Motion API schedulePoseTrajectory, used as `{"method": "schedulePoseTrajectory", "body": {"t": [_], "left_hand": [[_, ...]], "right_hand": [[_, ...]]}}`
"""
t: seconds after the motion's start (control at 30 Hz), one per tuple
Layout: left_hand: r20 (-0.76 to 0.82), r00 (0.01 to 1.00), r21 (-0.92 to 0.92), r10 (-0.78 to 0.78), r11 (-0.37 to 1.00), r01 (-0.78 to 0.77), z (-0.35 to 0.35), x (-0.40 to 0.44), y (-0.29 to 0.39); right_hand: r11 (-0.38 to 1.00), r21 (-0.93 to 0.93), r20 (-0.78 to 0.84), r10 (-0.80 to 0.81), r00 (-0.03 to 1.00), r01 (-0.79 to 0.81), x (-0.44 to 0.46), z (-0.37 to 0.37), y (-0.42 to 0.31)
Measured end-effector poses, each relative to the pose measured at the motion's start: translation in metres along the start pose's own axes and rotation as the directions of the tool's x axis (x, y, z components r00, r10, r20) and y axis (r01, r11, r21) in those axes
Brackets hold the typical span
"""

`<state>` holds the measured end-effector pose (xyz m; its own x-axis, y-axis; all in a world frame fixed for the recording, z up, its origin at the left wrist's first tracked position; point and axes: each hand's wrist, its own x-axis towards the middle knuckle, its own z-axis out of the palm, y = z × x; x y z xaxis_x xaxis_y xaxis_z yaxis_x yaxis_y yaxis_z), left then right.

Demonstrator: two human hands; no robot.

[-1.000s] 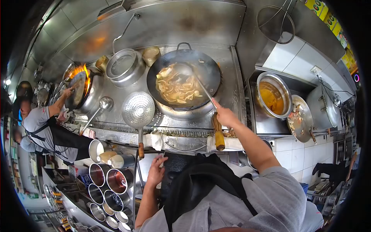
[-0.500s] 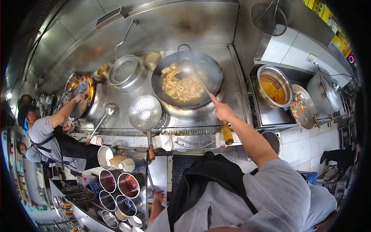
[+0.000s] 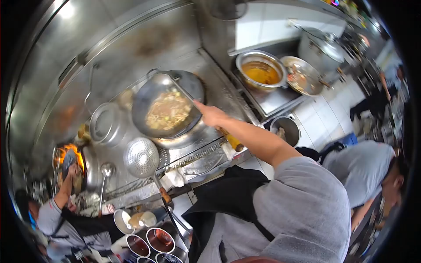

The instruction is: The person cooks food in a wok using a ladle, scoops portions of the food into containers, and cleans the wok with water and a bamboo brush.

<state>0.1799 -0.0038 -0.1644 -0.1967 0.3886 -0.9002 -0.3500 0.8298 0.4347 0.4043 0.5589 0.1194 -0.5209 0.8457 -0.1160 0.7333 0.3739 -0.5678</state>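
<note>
My right hand (image 3: 209,114) is wrapped round the handle of a long ladle (image 3: 163,79), whose bowl is at the far rim of the wok. The black wok (image 3: 142,101) sits on the stove and holds pale sliced food (image 3: 166,111) in brown sauce. My left hand is out of sight. Nearer my body, a perforated skimmer (image 3: 141,157) rests on the stove edge, its wooden grip pointing toward me. A yellow-handled brush (image 3: 233,141) lies just below my right forearm.
At the left a person (image 3: 55,209) holds a pan over flames (image 3: 72,153). A pot of orange liquid (image 3: 260,73) and a pan of scraps (image 3: 302,78) stand at the right. Another person (image 3: 364,168) bends beside my right shoulder. Sauce pots (image 3: 160,239) are at the lower left.
The view has turned to the right. My right hand has lifted the ladle out of the food to the wok's far rim. My left hand has dropped out of view.
</note>
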Motion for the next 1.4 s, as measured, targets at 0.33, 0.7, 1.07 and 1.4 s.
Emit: {"method": "schedulePoseTrajectory", "body": {"t": [0.33, 0.7, 1.07, 1.4], "left_hand": [[0.042, 0.998, 0.136, 0.053, 0.989, -0.059, -0.032, 0.020, 0.088], [0.030, 1.000, 0.154, -0.001, 0.988, -0.004, -0.052, 0.005, 0.065], [-0.013, 1.000, 0.162, 0.001, 0.987, 0.001, -0.059, -0.014, 0.059], [-0.063, 0.998, 0.164, 0.002, 0.987, 0.008, -0.059, -0.035, 0.068]], "right_hand": [[0.855, 0.491, 0.353, -0.018, 0.936, -0.168, -0.050, 0.003, -0.016], [0.953, 0.201, 0.086, 0.213, 0.973, -0.226, -0.062, 0.014, -0.010], [0.744, 0.663, 0.172, -0.043, 0.984, -0.084, -0.061, -0.017, -0.011], [0.970, 0.151, 0.223, 0.154, 0.963, -0.190, -0.025, 0.020, -0.033]]}}
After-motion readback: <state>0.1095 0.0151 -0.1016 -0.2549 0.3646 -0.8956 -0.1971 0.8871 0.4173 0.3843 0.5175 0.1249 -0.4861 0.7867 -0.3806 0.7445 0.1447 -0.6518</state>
